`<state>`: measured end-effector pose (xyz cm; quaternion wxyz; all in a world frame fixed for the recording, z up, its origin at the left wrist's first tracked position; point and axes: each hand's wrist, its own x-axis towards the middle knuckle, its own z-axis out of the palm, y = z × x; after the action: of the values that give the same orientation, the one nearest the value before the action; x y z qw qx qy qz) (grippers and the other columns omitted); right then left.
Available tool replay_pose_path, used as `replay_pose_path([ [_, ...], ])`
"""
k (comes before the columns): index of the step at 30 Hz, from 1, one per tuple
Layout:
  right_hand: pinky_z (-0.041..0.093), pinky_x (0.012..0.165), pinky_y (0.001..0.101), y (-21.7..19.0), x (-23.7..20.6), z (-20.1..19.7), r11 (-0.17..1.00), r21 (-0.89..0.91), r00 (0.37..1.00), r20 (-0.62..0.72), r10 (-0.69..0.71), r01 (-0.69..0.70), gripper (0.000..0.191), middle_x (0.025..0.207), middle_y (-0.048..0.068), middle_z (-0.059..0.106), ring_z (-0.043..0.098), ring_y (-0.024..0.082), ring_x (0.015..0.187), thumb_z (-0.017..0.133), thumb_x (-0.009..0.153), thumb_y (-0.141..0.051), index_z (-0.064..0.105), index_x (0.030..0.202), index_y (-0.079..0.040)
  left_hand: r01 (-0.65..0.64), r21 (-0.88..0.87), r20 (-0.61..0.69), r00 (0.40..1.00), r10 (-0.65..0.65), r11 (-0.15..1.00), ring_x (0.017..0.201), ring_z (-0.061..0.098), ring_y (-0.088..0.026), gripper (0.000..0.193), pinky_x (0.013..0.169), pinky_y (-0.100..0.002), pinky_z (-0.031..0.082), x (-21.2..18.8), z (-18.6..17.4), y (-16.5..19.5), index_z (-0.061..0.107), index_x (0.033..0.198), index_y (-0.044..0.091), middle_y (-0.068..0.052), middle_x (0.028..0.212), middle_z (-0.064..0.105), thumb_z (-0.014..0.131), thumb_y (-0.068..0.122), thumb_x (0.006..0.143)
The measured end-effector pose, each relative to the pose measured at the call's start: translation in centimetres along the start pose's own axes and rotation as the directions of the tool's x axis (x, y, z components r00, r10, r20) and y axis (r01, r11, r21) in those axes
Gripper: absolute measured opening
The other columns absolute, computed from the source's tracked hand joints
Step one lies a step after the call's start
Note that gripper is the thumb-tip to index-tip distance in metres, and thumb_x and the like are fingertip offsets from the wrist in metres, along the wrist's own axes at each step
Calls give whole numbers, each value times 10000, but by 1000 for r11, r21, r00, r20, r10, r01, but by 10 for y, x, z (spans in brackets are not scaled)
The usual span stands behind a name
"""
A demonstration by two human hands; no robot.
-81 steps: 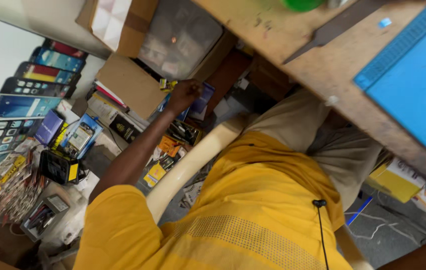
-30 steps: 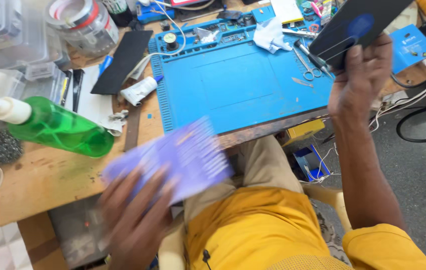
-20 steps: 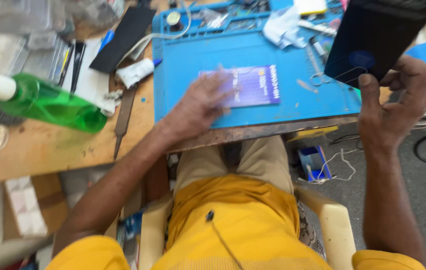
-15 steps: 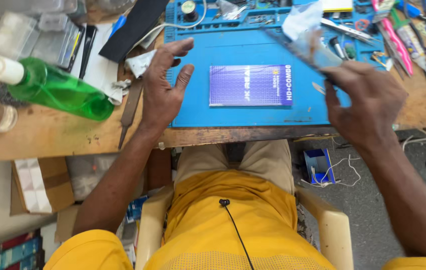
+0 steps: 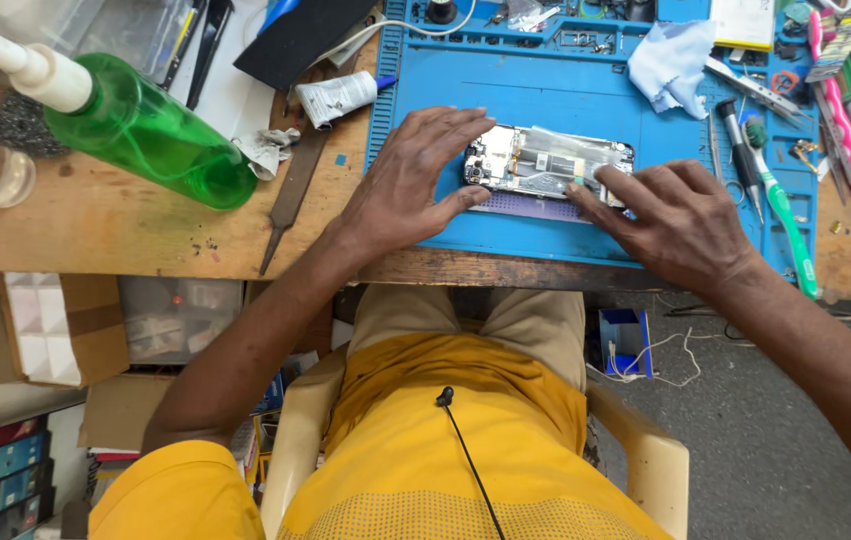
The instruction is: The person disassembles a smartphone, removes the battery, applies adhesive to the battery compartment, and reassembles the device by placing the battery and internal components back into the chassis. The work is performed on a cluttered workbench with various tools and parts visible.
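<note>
Head view: purple card (image 5: 530, 207) mostly under opened phone (image 5: 548, 162).

A green spray bottle (image 5: 140, 125) lies on its side at the left end of the wooden workbench (image 5: 95, 235). A white tube (image 5: 337, 97) and a flat metal file (image 5: 285, 205) lie just beside the left edge of the blue work mat (image 5: 545, 75). A light blue cloth (image 5: 670, 62) rests near the mat's far right corner. A green-handled tool (image 5: 783, 215) lies along the mat's right edge.
</note>
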<state>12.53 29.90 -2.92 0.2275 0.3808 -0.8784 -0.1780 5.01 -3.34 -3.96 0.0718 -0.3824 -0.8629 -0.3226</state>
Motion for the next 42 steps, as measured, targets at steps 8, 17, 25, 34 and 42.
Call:
replay_pose_path([
  [8,464,1129,526,20,3,7,730,587,934,151,325,-349,821,1460,198,589,567,377,1337,800,887,-425,464,1552,-82,15,59,168,986,-24,998,1419,443,-334,819,1197,-518,359,24,10,-13,504,1500,41,-167,1467,563,864,373,844],
  [17,393,1172,515,20,16,0,687,599,911,296,287,-411,940,1438,128,622,559,346,1336,833,797,-403,405,1580,-108,-57,112,150,988,40,992,1347,480,-331,730,1119,-495,369,18,11,0,602,1380,1,-141,1420,602,868,363,805],
  [25,383,1156,501,23,26,-11,754,512,901,357,248,-411,939,1374,121,661,601,310,1291,833,814,-386,396,1603,-127,-6,96,173,985,-11,995,1326,503,-289,701,1102,-469,392,19,11,0,626,1360,35,-110,1402,621,861,370,792],
  [34,345,1157,499,13,44,-3,673,603,900,349,260,-428,970,1390,121,646,580,296,1293,867,740,-441,421,1548,-144,-23,84,154,988,10,996,1320,508,-282,700,1076,-465,414,20,14,1,618,1364,27,-109,1398,619,848,348,787],
  [42,332,1150,522,13,45,-2,651,616,895,341,288,-444,1026,1352,106,664,571,286,1277,913,687,-388,399,1534,-120,-41,112,158,987,23,993,1330,491,-293,749,1091,-477,408,26,8,-1,620,1379,51,-109,1441,593,856,379,748],
])
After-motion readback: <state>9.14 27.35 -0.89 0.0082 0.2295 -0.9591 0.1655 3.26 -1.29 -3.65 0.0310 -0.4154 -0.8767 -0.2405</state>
